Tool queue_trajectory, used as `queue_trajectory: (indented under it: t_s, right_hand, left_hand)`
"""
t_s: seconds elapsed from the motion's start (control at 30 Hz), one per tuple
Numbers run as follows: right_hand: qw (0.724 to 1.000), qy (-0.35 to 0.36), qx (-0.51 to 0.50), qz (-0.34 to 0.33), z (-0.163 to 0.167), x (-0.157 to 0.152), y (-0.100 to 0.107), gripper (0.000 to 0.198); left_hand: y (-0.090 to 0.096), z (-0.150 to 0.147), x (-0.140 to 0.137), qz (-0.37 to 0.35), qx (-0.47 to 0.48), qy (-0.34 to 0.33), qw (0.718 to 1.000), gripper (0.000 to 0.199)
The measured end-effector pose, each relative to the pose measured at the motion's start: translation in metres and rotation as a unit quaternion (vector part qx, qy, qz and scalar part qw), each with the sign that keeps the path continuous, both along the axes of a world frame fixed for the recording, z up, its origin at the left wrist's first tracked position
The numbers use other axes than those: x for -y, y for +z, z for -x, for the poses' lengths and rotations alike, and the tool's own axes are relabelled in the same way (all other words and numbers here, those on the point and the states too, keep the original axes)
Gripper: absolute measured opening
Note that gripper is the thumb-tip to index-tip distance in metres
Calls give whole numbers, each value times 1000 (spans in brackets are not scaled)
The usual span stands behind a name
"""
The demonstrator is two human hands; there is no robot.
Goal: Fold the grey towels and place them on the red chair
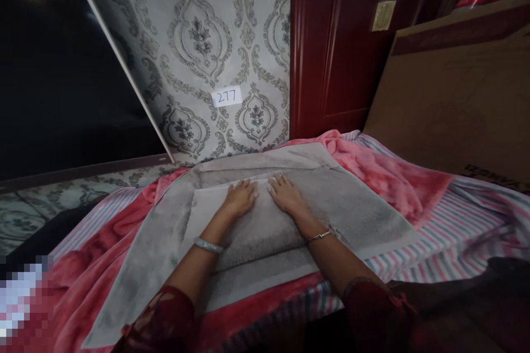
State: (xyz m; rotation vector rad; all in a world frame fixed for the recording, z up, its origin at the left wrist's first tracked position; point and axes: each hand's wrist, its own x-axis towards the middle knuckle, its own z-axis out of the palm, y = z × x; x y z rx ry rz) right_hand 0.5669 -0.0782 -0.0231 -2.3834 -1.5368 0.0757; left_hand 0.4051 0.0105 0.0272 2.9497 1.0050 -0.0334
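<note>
A grey plush cloth [368, 220] lies spread out before me, with a folded grey section [260, 231] in its middle. I cannot tell whether that section is part of the same cloth or a separate piece. My left hand [240, 198] rests flat near its far edge, fingers stretched out. Beside it my right hand [285, 194] lies flat too, fingers slightly spread and pointing away from me. A small gap separates the two hands, and neither grips anything.
Underneath are a pink fleece blanket [372, 171] and a striped sheet [472, 220]. A dark television screen [70, 77] stands at the left, a large cardboard box [455, 110] at the right. Behind rises a patterned wall [199, 33] with a paper label [227, 96] reading 277.
</note>
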Motion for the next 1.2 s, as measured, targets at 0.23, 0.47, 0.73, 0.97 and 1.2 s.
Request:
queue_trajectory:
  t_s: [0.23, 0.47, 0.73, 0.97, 1.2]
  right_hand:
    - [1000, 2, 11, -12, -1, 0, -2, 54]
    - [1000, 2, 3, -12, -2, 0, -4, 54]
    - [1000, 3, 7, -7, -3, 1, -3, 54]
    - [1000, 7, 0, -12, -2, 3, -3, 55]
    - [1000, 4, -5, -2, -3, 3, -2, 54]
  left_hand:
    - [-38, -24, 2, -23, 55, -23, 998, 56]
    - [-40, -24, 3, -34, 60, -5, 998, 58]
    - [-34, 2, -23, -6, 22, 45, 999, 64]
    - [-37, 88, -62, -29, 22, 123, 992, 64]
    - [-39, 106, -56, -39, 26, 178, 983, 62]
